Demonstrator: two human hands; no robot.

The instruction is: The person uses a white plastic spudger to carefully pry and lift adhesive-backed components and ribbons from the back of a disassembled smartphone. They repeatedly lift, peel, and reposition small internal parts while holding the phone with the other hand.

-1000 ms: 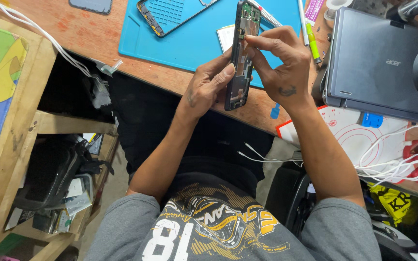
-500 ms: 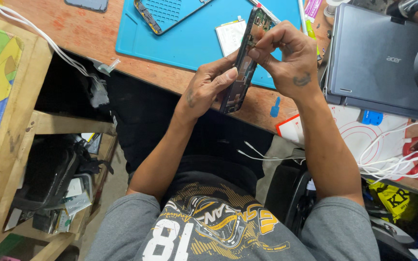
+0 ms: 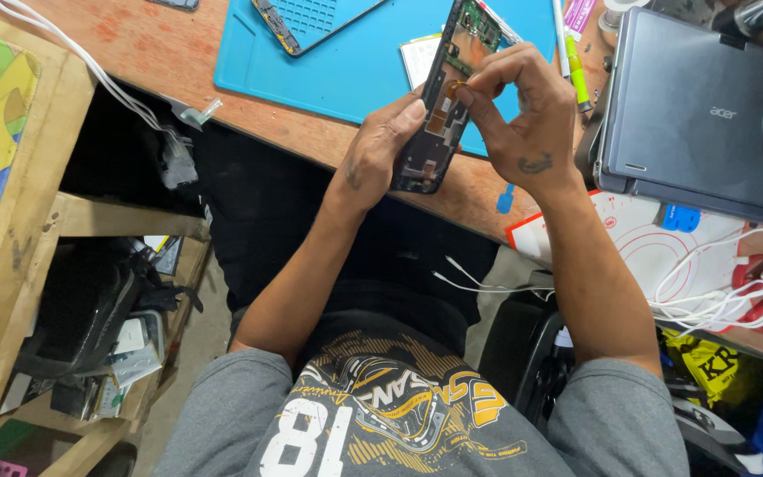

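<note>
An opened phone, its back off and its circuit boards showing, is held tilted above the front edge of the wooden table. My left hand grips its lower half from the left side. My right hand comes in from the right, and its thumb and forefinger pinch a small copper-coloured flex part near the phone's middle.
A blue work mat lies behind the phone and carries a phone back cover. A closed grey laptop sits at the right, with white cables and a white mat below it. Wooden shelves stand at the left.
The phone has tilted further, its top end now leaning right. My right hand's fingers have moved down from the phone's upper part to pinch near its middle.
</note>
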